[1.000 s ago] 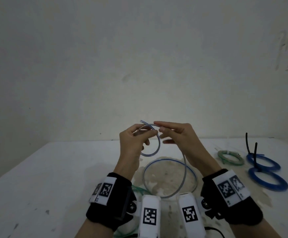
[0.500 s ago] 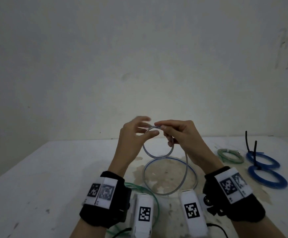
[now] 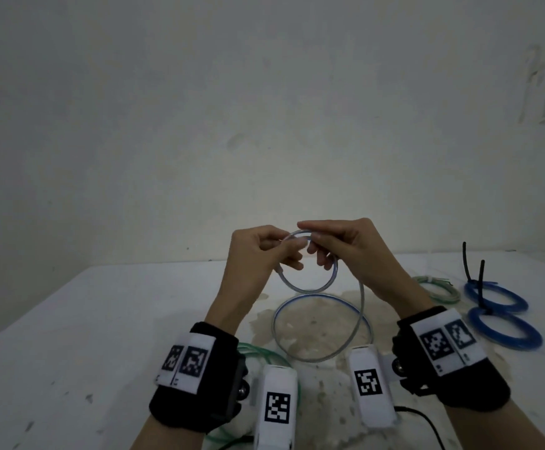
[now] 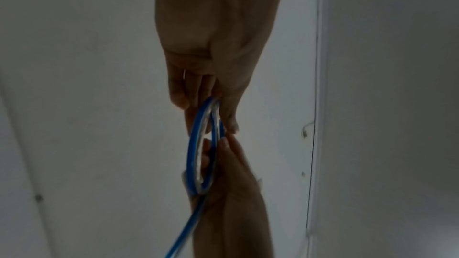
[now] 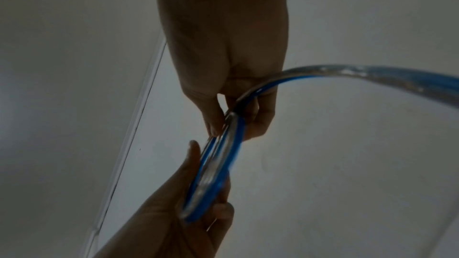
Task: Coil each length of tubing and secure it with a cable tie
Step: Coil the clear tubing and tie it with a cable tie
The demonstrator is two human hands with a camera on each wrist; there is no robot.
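A clear tube with a blue stripe (image 3: 310,289) is held in the air as a small coil between both hands. My left hand (image 3: 292,246) pinches the coil's upper left side with thumb and fingers. At the coil's top my right hand (image 3: 310,237) pinches the tube between thumb and forefinger. From the right hand the tube runs down into a wider loop (image 3: 323,360) lying on the table. The left wrist view shows the coil (image 4: 196,154) edge-on between the two hands. In the right wrist view the tube (image 5: 216,164) passes through my right fingers (image 5: 258,125).
On the white table (image 3: 102,319) at the right lie a tied green coil (image 3: 440,289) and two blue coils (image 3: 492,293) (image 3: 505,331) with black cable ties standing up. Loose green tubing (image 3: 258,349) lies under my left wrist. A pale wall stands behind the table.
My left hand opened its fingers, then closed on the coil again. My right hand laid more tube over the top, and the held coil is wider than before.
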